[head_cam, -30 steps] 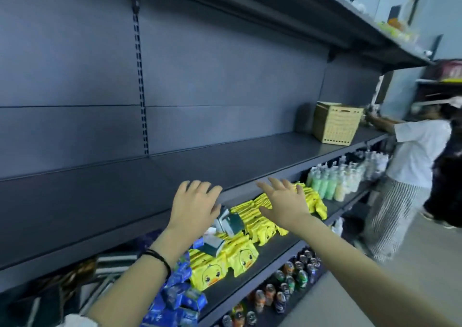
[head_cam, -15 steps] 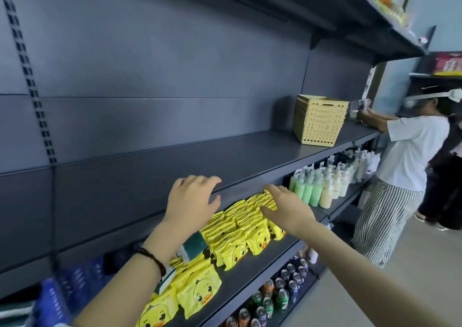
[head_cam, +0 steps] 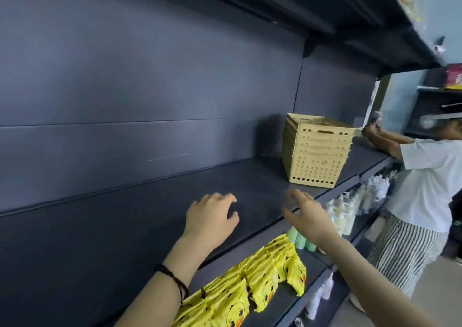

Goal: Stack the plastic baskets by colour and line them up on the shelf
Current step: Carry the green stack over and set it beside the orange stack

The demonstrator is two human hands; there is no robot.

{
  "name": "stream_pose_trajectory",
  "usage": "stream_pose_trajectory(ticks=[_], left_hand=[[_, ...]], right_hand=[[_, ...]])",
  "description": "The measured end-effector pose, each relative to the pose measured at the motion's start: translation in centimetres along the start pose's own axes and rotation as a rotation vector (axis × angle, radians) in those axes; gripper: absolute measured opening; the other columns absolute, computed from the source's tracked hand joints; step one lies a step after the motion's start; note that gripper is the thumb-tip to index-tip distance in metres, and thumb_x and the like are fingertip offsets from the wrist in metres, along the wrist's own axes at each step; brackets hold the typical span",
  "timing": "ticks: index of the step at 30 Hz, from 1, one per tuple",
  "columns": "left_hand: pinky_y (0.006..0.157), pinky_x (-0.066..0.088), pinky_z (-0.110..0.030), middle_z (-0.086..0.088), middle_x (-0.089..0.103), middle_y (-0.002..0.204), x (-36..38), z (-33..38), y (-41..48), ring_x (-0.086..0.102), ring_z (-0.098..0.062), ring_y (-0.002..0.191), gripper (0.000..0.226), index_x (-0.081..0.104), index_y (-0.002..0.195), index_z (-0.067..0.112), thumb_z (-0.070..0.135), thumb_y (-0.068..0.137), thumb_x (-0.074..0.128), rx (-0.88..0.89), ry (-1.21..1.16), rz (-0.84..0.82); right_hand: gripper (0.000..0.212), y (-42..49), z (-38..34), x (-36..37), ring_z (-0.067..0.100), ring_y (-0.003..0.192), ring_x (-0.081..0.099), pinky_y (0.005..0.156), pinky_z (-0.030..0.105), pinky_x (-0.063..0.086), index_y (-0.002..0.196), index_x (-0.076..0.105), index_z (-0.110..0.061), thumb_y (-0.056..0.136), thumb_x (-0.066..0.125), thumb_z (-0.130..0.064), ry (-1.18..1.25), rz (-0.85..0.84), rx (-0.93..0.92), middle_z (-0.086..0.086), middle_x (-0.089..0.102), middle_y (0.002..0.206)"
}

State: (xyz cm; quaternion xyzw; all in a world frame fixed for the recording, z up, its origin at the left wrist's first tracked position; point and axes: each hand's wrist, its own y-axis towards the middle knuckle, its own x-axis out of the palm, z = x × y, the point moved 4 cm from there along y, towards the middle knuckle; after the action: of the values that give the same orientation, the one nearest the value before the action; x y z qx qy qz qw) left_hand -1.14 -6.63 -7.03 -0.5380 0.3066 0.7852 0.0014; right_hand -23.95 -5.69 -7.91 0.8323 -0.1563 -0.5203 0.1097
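Note:
A stack of several pale yellow plastic baskets [head_cam: 317,151] stands on the dark grey shelf [head_cam: 155,206], toward its right end. My left hand [head_cam: 211,216] hovers over the shelf's front part, fingers spread, holding nothing. My right hand [head_cam: 306,214] is beside it to the right, also empty with fingers apart, at the shelf's front edge. Both hands are well short of the basket stack, which sits up and to the right of them.
Yellow duck-printed packets [head_cam: 250,286] and pale bottles [head_cam: 342,214] fill the lower shelf. A person in a white shirt and striped trousers [head_cam: 425,189] stands at the right end of the shelving, hands on the shelf. An upper shelf [head_cam: 350,22] overhangs.
The view has shifted right along the shelving and the basket stack is now closer. Both hands have risen from the shelf's front edge to above the shelf surface, staying open.

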Motion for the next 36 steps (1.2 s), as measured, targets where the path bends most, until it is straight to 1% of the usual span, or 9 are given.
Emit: stream_pose_trajectory(ticks=[5,9,15,18,22,27,30,33,36], left_hand=[[0.084,0.043,-0.035,0.003,0.059,0.127,4.2,5.1,6.5,0.054,-0.021,0.113,0.04,0.049,0.13,0.03,0.041,0.092,0.044,-0.032,0.005,-0.023],[0.084,0.044,-0.036,0.003,0.053,0.136,8.0,9.4,11.2,0.052,-0.021,0.118,0.047,0.041,0.137,0.028,0.043,0.093,0.043,-0.114,-0.02,-0.025],[0.099,0.042,-0.042,0.0,0.028,0.156,13.4,14.7,17.9,0.037,-0.021,0.136,0.074,0.013,0.149,0.028,0.049,0.09,0.051,-0.274,-0.272,0.061],[0.105,0.041,-0.043,0.006,0.032,0.152,15.0,16.3,20.1,0.036,-0.015,0.136,0.085,0.011,0.147,0.035,0.052,0.081,0.062,-0.297,-0.548,0.175],[0.099,0.039,-0.023,0.023,0.039,0.132,16.1,17.2,20.9,0.041,-0.002,0.123,0.082,0.018,0.139,0.039,0.049,0.077,0.069,-0.326,-0.759,0.281],[0.108,0.039,-0.044,0.002,0.032,0.146,16.8,16.2,21.3,0.04,-0.017,0.131,0.108,0.012,0.143,0.037,0.071,0.057,0.069,-0.476,-0.812,0.308],[0.108,0.038,-0.047,-0.001,0.031,0.146,16.1,15.7,20.4,0.038,-0.02,0.131,0.112,0.012,0.141,0.04,0.076,0.051,0.067,-0.536,-0.787,0.336],[0.103,0.042,-0.041,-0.001,0.035,0.143,14.6,14.0,18.4,0.042,-0.017,0.127,0.11,0.016,0.139,0.038,0.078,0.05,0.068,-0.582,-0.798,0.387],[0.078,0.041,-0.016,0.002,0.043,0.132,11.8,12.4,15.5,0.049,0.0,0.105,0.088,0.022,0.14,0.031,0.062,0.067,0.062,-0.594,-0.867,0.443]], right_hand=[[0.05,6.0,9.1,-2.5,0.019,0.081,0.052,0.068,0.034,0.042,0.136,0.041,-0.012,0.093,0.057,-0.034,0.077,0.193,0.074,0.012,0.051,0.133],[0.056,11.1,17.5,-4.1,0.027,0.114,0.047,0.082,0.038,0.044,0.129,0.04,-0.004,0.089,0.062,-0.037,0.233,0.327,0.119,0.015,0.045,0.132],[0.099,18.8,23.3,-4.6,0.019,0.141,0.029,0.111,0.043,0.034,0.151,0.016,-0.02,0.076,0.065,-0.062,0.498,0.064,-0.122,0.002,0.027,0.153],[0.105,20.4,23.8,-4.0,0.014,0.14,0.031,0.112,0.045,0.035,0.15,0.008,-0.028,0.071,0.063,-0.071,0.622,-0.05,-0.288,-0.005,0.025,0.154],[0.106,21.1,24.4,-2.6,0.005,0.138,0.033,0.11,0.039,0.038,0.15,0.012,-0.02,0.071,0.066,-0.067,0.724,-0.064,-0.337,-0.006,0.024,0.153],[0.106,21.4,25.0,-1.7,0.015,0.141,0.028,0.113,0.047,0.033,0.148,0.016,-0.022,0.07,0.062,-0.075,0.728,-0.059,-0.341,-0.003,0.027,0.147],[0.113,20.7,23.9,-1.6,0.018,0.14,0.027,0.112,0.047,0.033,0.147,0.016,-0.014,0.066,0.056,-0.082,0.701,-0.034,-0.377,-0.008,0.026,0.139],[0.087,19.1,21.9,-1.0,0.014,0.136,0.027,0.112,0.046,0.034,0.139,0.019,-0.036,0.072,0.051,-0.081,0.724,-0.077,-0.508,-0.034,0.019,0.127],[0.061,17.2,19.6,-0.2,0.008,0.137,0.024,0.114,0.041,0.031,0.13,0.017,-0.061,0.078,0.046,-0.078,0.736,-0.153,-0.619,-0.033,0.016,0.131]])
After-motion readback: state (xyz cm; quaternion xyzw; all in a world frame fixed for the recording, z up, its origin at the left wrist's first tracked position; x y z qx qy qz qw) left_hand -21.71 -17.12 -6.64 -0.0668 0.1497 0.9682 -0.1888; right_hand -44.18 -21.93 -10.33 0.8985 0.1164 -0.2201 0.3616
